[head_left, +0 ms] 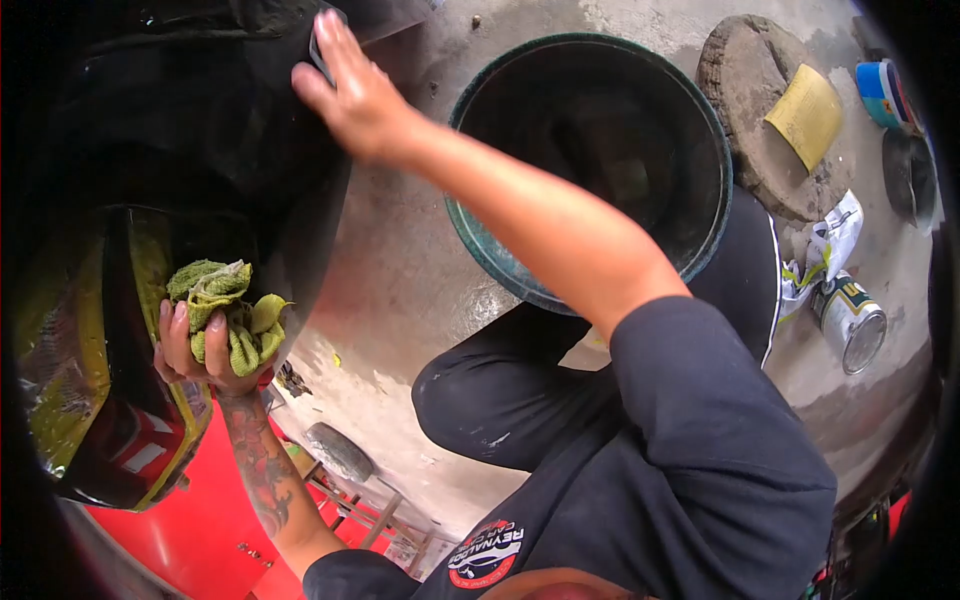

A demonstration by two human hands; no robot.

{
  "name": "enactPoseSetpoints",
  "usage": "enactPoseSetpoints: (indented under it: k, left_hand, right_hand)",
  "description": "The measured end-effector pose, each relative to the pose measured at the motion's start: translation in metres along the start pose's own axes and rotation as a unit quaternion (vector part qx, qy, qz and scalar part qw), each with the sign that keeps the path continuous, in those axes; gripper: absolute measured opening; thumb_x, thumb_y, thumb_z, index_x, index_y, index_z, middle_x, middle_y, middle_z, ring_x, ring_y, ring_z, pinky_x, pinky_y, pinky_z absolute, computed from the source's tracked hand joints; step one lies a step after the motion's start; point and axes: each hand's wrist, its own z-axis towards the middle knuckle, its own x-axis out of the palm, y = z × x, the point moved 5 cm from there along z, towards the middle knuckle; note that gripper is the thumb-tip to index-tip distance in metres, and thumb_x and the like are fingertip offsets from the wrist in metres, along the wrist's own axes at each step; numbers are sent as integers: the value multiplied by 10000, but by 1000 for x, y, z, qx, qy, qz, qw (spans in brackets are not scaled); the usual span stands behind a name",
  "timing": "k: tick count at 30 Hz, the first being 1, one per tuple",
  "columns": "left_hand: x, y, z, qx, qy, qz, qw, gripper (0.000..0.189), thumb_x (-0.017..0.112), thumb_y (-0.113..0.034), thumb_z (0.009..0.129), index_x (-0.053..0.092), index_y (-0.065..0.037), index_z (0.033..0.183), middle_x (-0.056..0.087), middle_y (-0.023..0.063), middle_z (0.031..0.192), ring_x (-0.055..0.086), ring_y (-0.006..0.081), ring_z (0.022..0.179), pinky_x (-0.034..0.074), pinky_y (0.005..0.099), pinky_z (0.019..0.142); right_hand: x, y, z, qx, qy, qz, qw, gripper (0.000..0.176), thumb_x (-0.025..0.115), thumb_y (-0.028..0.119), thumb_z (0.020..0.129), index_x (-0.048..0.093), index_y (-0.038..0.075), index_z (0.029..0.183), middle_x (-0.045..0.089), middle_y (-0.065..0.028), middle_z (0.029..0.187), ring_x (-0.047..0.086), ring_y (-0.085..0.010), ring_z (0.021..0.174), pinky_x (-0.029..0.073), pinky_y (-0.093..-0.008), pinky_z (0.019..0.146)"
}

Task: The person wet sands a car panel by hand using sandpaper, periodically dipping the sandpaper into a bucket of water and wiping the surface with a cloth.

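My left hand [205,350] is closed around a crumpled yellow-green cloth [225,300], close to the yellow and black light unit [120,370] of a vehicle. Up at the edge of a glossy black body panel [200,120], my right hand [360,100] lies with its fingers stretched along the surface. Between its thumb and fingers shows the edge of a thin grey piece [322,55]; most of that piece is hidden by the hand.
A large dark bucket [590,50] stands beside my knee, partly behind my right arm. A round wooden slab [740,100] carries a curved yellow sheet [808,115]. Near it are a metal can [850,325], a white plastic wrapper [835,235] and a black bowl [908,180].
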Motion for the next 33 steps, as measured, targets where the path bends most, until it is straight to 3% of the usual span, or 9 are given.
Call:
enactPoseSetpoints:
  k: [3, 8, 12, 14, 20, 24, 26, 29, 33]
  left_hand:
    - [0, 2, -2, 2, 2, -9, 1000, 668, 646, -629, 922, 447, -188, 1382, 498, 121, 1373, 563, 352, 1306, 320, 478, 1098]
    - [-1, 2, -2, 4, 1, 5, 1000, 680, 634, -645, 924, 447, -180, 1384, 498, 123, 1371, 564, 350, 1304, 316, 478, 1107]
    - [0, 3, -5, 4, 8, -1, 1000, 672, 610, -660, 934, 453, -184, 1382, 499, 124, 1369, 560, 349, 1308, 314, 476, 1110]
    - [0, 3, -5, 7, 4, 1, 1000, 666, 597, -663, 941, 454, -185, 1381, 499, 124, 1369, 565, 348, 1301, 316, 474, 1108]
    - [-1, -1, 4, 4, -16, 14, 1000, 516, 548, -624, 997, 496, -182, 1258, 539, 117, 1314, 642, 357, 1184, 322, 473, 1066]
    - [0, 0, -1, 4, 3, 8, 1000, 646, 662, -603, 924, 456, -182, 1369, 506, 118, 1363, 573, 343, 1291, 331, 466, 1098]
    - [-2, 0, 2, 6, -6, -3, 1000, 598, 650, -595, 935, 482, -183, 1336, 518, 114, 1344, 595, 339, 1258, 327, 461, 1089]
    - [-3, -3, 7, -5, -15, 1, 1000, 522, 572, -614, 985, 522, -188, 1283, 526, 105, 1321, 636, 338, 1191, 312, 459, 1076]
    - [-2, 0, 3, 7, -7, 10, 1000, 585, 633, -634, 942, 499, -192, 1301, 518, 105, 1330, 615, 336, 1224, 309, 459, 1082]
  right_hand:
    - [-3, -11, 31, -36, -29, 12, 999, 807, 424, 552, 1059, 199, 34, 1636, 150, -178, 1721, 139, -333, 1595, 164, -591, 1247]
    - [10, 0, -44, -54, 21, -30, 998, 825, 493, 474, 1055, 148, -2, 1634, 120, -230, 1713, 148, -394, 1584, 198, -541, 1251]
    - [-3, -11, 11, -33, -29, 7, 999, 824, 471, 505, 1056, 199, -37, 1614, 166, -257, 1694, 176, -365, 1581, 204, -498, 1259]
    - [-3, -17, 31, -52, -68, 29, 996, 794, 452, 494, 1065, 261, -83, 1577, 232, -289, 1661, 195, -385, 1567, 195, -403, 1276]
    - [8, -6, -49, -53, 5, -2, 999, 803, 454, 459, 1074, 195, -99, 1589, 183, -330, 1659, 163, -422, 1569, 165, -454, 1279]
    - [-6, -30, 19, -14, -50, 59, 997, 797, 429, 514, 1069, 242, -55, 1596, 209, -282, 1671, 190, -398, 1566, 196, -415, 1272]
    - [1, -36, 27, -15, -65, 30, 997, 799, 427, 519, 1067, 231, -37, 1606, 212, -263, 1679, 196, -389, 1569, 201, -464, 1264]
    - [11, -10, -39, 44, -23, -10, 999, 787, 412, 500, 1078, 150, 16, 1641, 152, -233, 1708, 141, -370, 1591, 164, -594, 1234]
    - [59, 12, -143, 59, 43, -1, 997, 792, 385, 465, 1090, 40, 30, 1655, 32, -227, 1725, 87, -397, 1595, 134, -618, 1232]
